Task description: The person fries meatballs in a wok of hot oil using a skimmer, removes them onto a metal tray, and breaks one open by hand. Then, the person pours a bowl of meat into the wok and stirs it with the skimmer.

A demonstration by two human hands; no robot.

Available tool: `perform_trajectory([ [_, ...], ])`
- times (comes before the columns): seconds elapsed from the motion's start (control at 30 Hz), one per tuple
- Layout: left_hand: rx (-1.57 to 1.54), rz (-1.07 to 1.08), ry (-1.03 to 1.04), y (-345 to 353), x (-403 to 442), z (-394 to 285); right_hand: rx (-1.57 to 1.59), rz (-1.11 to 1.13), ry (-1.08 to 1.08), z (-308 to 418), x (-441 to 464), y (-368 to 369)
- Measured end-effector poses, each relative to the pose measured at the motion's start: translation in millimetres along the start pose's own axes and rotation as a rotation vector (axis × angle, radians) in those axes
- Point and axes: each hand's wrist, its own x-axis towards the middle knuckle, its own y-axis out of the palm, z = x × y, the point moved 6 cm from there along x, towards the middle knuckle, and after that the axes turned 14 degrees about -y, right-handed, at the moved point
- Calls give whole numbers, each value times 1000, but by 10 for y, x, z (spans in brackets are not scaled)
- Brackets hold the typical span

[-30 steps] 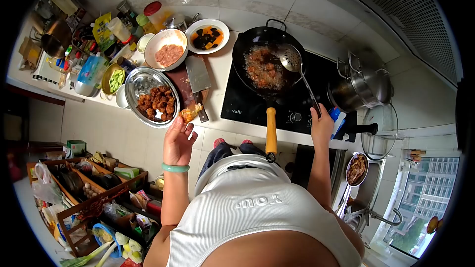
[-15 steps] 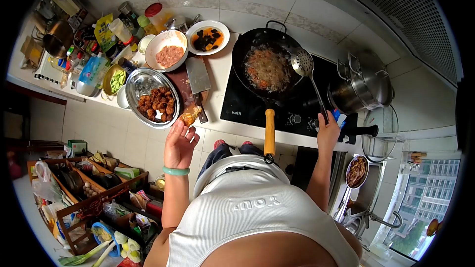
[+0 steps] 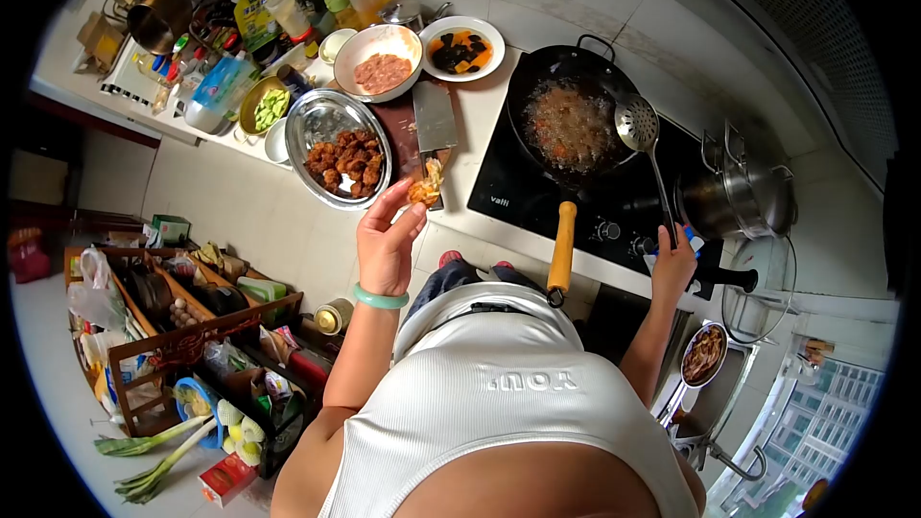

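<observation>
Between the fingertips of my left hand is a piece of fried food, golden outside with a paler inner side. It is held up near the steel plate, where browned fried pieces lie. My right hand is closed round the handle of a slotted skimmer, whose perforated head rests at the right rim of the wok. Inside the black wok, bubbling oil surrounds reddish-brown pieces. The wooden wok handle points toward my body.
A cleaver lies on the cutting board. Behind are a bowl of minced meat and a plate of black fungus. A steel pot stands right of the wok. Below left is a wooden storage rack.
The view has turned, shifting the counter and stove rightward. My left hand has turned, bringing the fried piece up closer to me. The skimmer stays at the wok's rim in my right hand.
</observation>
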Motion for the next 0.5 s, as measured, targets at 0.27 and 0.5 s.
perform_trajectory([
  [0.27,242,-21,347,145,-120,-189,73,-3,-50,62,25,3],
  [0.5,249,-21,293,107,-18,-140,95,-44,-71,86,43,-2],
])
